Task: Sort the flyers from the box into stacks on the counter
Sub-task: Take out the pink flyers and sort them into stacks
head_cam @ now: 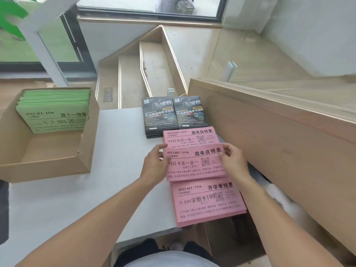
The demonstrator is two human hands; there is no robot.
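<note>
I hold a bundle of pink flyers (194,163) just above the white counter (119,135). My left hand (154,163) grips its left edge and my right hand (234,160) grips its right edge. Behind the bundle lies a stack of matching pink flyers (189,136). In front of it sits another pink stack (207,201) with a different headline, overhanging the counter's front edge. Two black flyer stacks (174,113) stand side by side at the counter's back. The cardboard box (38,166) at the left holds a stack of green flyers (54,112) in its far half.
A wooden ledge (279,135) with a glass panel runs along the right of the counter. Wooden stairs (150,70) descend beyond the counter's back edge. The box's near half shows bare cardboard. Bare counter lies between the box and the stacks.
</note>
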